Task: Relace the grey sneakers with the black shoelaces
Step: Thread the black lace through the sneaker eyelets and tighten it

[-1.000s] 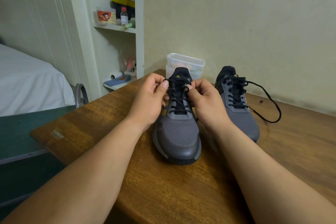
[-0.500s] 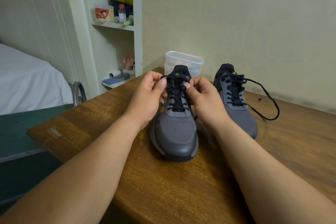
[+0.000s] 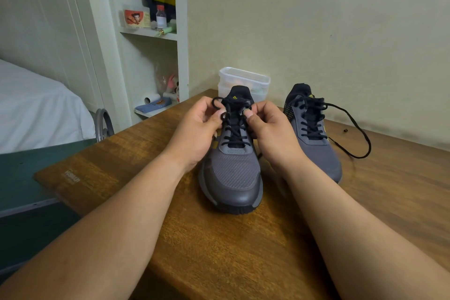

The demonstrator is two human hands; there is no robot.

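Fingers of left hand (image 3: 197, 135) and right hand (image 3: 274, 135) pinch shoelace (image 3: 234, 128); tub (image 3: 243, 78) contents unclear.

Table (image 3: 219, 238), near left corner: pale printed mark (image 3: 72, 178), lettering too blurred to read.
Near sneaker (image 3: 233, 173), tongue: small yellow logo (image 3: 234, 97), no legible wording.
Shelf (image 3: 148, 31): card (image 3: 135, 18) with cartoon figure, print too small to read.
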